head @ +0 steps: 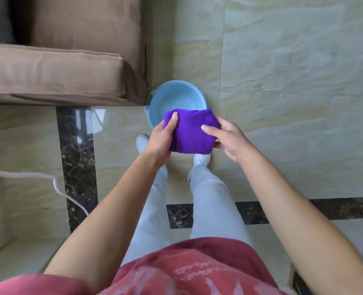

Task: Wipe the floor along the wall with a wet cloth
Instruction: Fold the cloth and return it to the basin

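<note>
A glossy beige tiled floor (282, 81) fills the view, crossed by dark marble strips, with a brown sofa (59, 67) at 10 o'clock. A person in a red shirt and pale trousers stands at 6 o'clock. A light blue basin (176, 96) sits on the tiles just beside the sofa's corner. In front of it, at centre, 2 hands hold a folded purple cloth (190, 133): the left hand (161, 141) and right hand (225, 137) each curl fingers closed around its edges.
</note>
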`<action>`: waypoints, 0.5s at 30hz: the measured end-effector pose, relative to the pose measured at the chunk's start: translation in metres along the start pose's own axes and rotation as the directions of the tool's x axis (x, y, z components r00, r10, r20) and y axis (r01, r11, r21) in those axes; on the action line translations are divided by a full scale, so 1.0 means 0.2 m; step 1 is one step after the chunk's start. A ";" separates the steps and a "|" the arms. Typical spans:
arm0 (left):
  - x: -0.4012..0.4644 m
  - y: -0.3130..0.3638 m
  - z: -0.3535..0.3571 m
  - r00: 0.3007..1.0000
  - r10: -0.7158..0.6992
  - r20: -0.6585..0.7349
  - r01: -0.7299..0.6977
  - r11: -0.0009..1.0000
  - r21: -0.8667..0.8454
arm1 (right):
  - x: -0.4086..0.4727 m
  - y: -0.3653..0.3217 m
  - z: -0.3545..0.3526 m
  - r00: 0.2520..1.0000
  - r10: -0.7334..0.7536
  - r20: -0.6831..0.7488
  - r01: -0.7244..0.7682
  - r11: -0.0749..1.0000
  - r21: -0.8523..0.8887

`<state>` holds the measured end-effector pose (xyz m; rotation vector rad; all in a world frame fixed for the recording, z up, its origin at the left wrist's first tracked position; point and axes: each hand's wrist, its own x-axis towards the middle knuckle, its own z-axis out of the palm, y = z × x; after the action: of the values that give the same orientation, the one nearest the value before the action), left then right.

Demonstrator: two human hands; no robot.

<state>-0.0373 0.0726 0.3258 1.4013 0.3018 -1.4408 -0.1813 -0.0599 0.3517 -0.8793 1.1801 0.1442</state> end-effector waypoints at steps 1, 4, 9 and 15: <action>0.09 0.01 -0.01 1.000 -0.008 -0.010 0.009 0.997 0.081 | 0.08 0.00 -0.02 1.000 0.000 -0.029 0.000 1.000 0.006; 0.34 -0.02 -0.06 0.996 -0.083 -0.033 0.089 0.973 0.213 | 0.35 0.05 -0.09 0.996 0.020 -0.090 -0.018 1.000 0.021; 0.90 -0.16 -0.14 0.984 -0.147 -0.099 0.170 0.937 0.305 | 0.94 0.30 -0.17 0.980 0.069 -0.189 -0.075 0.997 -0.030; 1.70 -0.46 -0.39 0.978 -0.004 -0.209 0.153 0.696 0.701 | 1.70 0.65 -0.18 0.966 0.074 -0.246 -0.168 0.906 -0.388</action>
<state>0.0165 0.0051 -0.0246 2.1972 -0.1159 -1.5711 -0.1362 -0.1113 -0.0084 -1.2118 1.4485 0.4133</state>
